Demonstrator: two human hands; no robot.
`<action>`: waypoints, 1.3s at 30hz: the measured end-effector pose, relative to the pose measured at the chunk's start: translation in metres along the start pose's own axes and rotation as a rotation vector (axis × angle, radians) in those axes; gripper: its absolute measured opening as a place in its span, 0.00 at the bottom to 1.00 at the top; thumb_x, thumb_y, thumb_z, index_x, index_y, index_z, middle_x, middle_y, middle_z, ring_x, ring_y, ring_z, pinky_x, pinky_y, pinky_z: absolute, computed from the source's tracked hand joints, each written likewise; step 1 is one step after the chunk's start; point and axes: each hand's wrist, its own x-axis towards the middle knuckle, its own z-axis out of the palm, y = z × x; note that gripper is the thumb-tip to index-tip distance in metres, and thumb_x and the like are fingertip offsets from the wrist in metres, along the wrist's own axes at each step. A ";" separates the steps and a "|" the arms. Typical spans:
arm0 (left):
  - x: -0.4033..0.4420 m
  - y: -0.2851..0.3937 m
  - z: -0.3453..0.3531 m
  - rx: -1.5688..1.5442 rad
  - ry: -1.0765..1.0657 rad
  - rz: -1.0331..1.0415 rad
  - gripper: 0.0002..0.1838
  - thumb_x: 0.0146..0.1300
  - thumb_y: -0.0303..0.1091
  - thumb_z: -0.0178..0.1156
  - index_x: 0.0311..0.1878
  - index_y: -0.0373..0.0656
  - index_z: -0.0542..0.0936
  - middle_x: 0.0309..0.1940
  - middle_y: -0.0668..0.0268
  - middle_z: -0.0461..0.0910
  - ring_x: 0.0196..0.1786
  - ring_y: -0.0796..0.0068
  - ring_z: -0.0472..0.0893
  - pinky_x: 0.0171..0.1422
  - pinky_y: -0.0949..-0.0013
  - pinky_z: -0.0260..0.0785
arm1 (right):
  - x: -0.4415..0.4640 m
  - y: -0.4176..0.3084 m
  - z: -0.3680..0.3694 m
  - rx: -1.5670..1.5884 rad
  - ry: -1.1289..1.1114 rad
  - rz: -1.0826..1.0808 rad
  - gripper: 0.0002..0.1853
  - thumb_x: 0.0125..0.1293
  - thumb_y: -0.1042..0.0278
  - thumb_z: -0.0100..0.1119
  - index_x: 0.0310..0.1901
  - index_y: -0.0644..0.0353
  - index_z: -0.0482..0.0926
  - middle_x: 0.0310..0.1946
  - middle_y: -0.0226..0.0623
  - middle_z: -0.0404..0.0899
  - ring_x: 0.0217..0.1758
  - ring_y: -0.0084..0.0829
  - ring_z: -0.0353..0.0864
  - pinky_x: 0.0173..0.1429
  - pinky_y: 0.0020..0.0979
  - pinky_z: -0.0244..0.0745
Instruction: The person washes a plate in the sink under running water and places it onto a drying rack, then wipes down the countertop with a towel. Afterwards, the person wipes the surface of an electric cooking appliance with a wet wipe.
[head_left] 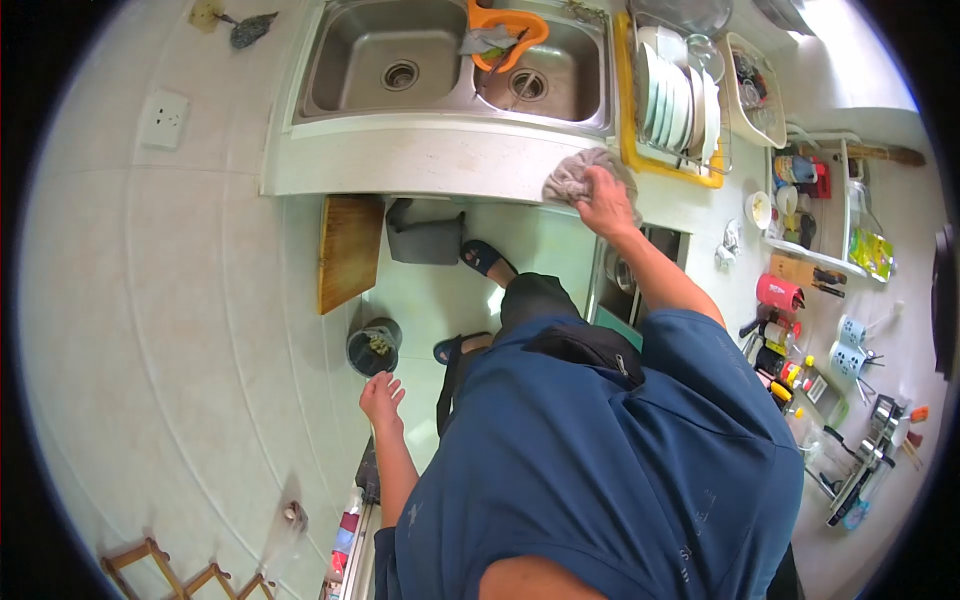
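My right hand (606, 205) presses a crumpled greyish cloth (572, 176) onto the front edge of the white counter (430, 158), just left of the yellow-edged dish rack. Part of the cloth is covered by the hand. My left hand (382, 400) hangs at my side, its fingers loosely bent and apart, with nothing in it. Below and beyond that hand, a dark bin (362, 352) with scraps inside stands on the floor.
A double steel sink (340, 75) holds an orange strainer (540, 28) over its divider. Plates (672, 105) stand in the rack. A wooden board (345, 255) and a grey bin (425, 240) are under the counter. Bottles (785, 370) line the right side.
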 end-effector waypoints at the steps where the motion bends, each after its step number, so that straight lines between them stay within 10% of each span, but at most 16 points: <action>1: -0.001 0.004 0.002 -0.007 0.009 0.002 0.18 0.75 0.35 0.64 0.62 0.34 0.80 0.55 0.52 0.86 0.55 0.54 0.87 0.55 0.53 0.84 | 0.003 -0.001 0.002 0.071 0.015 0.123 0.38 0.60 0.55 0.72 0.73 0.44 0.71 0.73 0.46 0.73 0.71 0.63 0.72 0.74 0.55 0.73; 5: -0.007 -0.008 -0.008 -0.029 0.013 -0.003 0.18 0.75 0.36 0.64 0.61 0.34 0.81 0.54 0.53 0.86 0.53 0.56 0.88 0.53 0.56 0.85 | 0.039 -0.063 -0.011 -0.037 -0.166 0.380 0.42 0.60 0.52 0.72 0.76 0.47 0.69 0.74 0.49 0.69 0.72 0.60 0.72 0.74 0.53 0.73; 21: -0.096 -0.083 -0.018 -0.258 0.353 -0.162 0.21 0.74 0.35 0.64 0.64 0.31 0.80 0.54 0.53 0.86 0.51 0.57 0.89 0.50 0.58 0.85 | 0.159 -0.348 0.082 -0.049 -0.273 -0.408 0.35 0.62 0.48 0.70 0.72 0.43 0.78 0.72 0.45 0.72 0.69 0.60 0.74 0.73 0.52 0.74; 34: -0.087 -0.109 -0.005 -0.452 0.391 -0.094 0.18 0.74 0.38 0.67 0.58 0.36 0.84 0.49 0.60 0.88 0.48 0.68 0.89 0.47 0.65 0.83 | 0.120 -0.223 0.041 -0.108 -0.420 -1.086 0.30 0.57 0.64 0.74 0.65 0.40 0.86 0.69 0.39 0.78 0.68 0.52 0.79 0.73 0.49 0.77; 37: -0.090 -0.132 -0.010 -0.533 0.450 -0.112 0.17 0.72 0.37 0.67 0.57 0.35 0.85 0.48 0.60 0.88 0.46 0.68 0.88 0.45 0.65 0.83 | 0.127 -0.237 0.047 0.084 -0.611 -0.936 0.26 0.57 0.67 0.76 0.60 0.52 0.88 0.65 0.39 0.82 0.65 0.47 0.82 0.70 0.47 0.79; 39: -0.098 -0.156 -0.015 -0.602 0.503 -0.137 0.17 0.72 0.36 0.67 0.57 0.35 0.85 0.47 0.60 0.88 0.45 0.68 0.89 0.45 0.65 0.83 | 0.123 -0.273 0.049 0.630 -1.136 -0.008 0.25 0.65 0.64 0.73 0.63 0.61 0.84 0.63 0.39 0.83 0.66 0.43 0.82 0.70 0.45 0.79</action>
